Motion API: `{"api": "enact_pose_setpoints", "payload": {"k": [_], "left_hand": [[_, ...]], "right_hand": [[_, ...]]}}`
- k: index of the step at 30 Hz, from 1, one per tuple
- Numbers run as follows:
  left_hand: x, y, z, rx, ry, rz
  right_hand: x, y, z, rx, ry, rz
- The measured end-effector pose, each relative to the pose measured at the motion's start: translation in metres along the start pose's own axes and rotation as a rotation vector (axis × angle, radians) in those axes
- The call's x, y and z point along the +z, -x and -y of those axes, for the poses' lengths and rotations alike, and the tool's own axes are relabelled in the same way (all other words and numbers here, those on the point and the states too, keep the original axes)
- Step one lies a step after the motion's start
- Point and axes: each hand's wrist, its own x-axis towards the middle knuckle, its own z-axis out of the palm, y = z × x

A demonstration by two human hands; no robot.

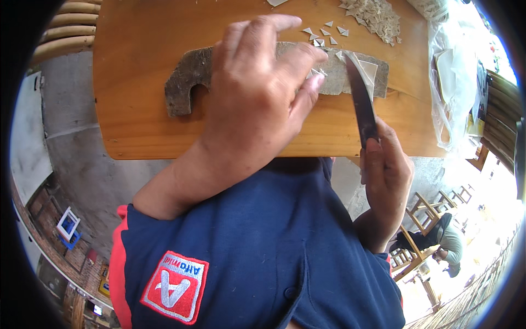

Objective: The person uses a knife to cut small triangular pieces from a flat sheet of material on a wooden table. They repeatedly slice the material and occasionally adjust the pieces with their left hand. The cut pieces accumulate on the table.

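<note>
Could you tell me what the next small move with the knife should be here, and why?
Probably press the knife down through the pale strip. Its blade already rests on the strip's end over the grey block, the left hand pins the strip just beside it, and small cut triangles lie on the wooden board.

Place: outdoor craft workshop, open yard.
Bench: wooden worktable stood at far centre, littered with pale cut chips.
Ground: bare concrete, brick wall at left.
Surroundings: wooden chairs and another seated person at right.
</note>
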Motion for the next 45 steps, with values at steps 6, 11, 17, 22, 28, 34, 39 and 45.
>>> {"api": "enact_pose_setpoints", "payload": {"k": [6, 11, 17, 22, 28, 34, 39, 45], "left_hand": [[-0.01, -0.008, 0.005, 0.027, -0.025, 0.073], [0.014, -0.019, -0.006, 0.05, 0.017, 0.104], [0.03, -0.04, -0.009, 0.039, -0.064, 0.192], [0.028, -0.048, 0.001, -0.081, 0.014, 0.302], [0.018, -0.051, 0.011, -0.277, 0.214, 0.347], [-0.007, -0.047, 0.018, -0.347, 0.327, 0.401], [-0.02, -0.035, 0.027, -0.322, 0.255, 0.385], [-0.034, -0.025, 0.042, -0.404, 0.373, 0.257]], "right_hand": [[-0.015, -0.012, -0.021, -0.137, 0.147, -0.023], [-0.032, -0.018, -0.036, -0.088, 0.123, -0.115], [-0.029, -0.016, -0.048, -0.085, -0.003, -0.105], [-0.022, -0.011, -0.058, -0.125, 0.022, -0.098], [-0.018, -0.011, -0.06, -0.144, 0.025, -0.105], [-0.016, -0.011, -0.053, -0.147, -0.003, -0.074], [0.002, -0.024, -0.039, -0.291, 0.039, -0.028], [-0.007, -0.055, -0.019, -0.488, 0.261, 0.135]]}}
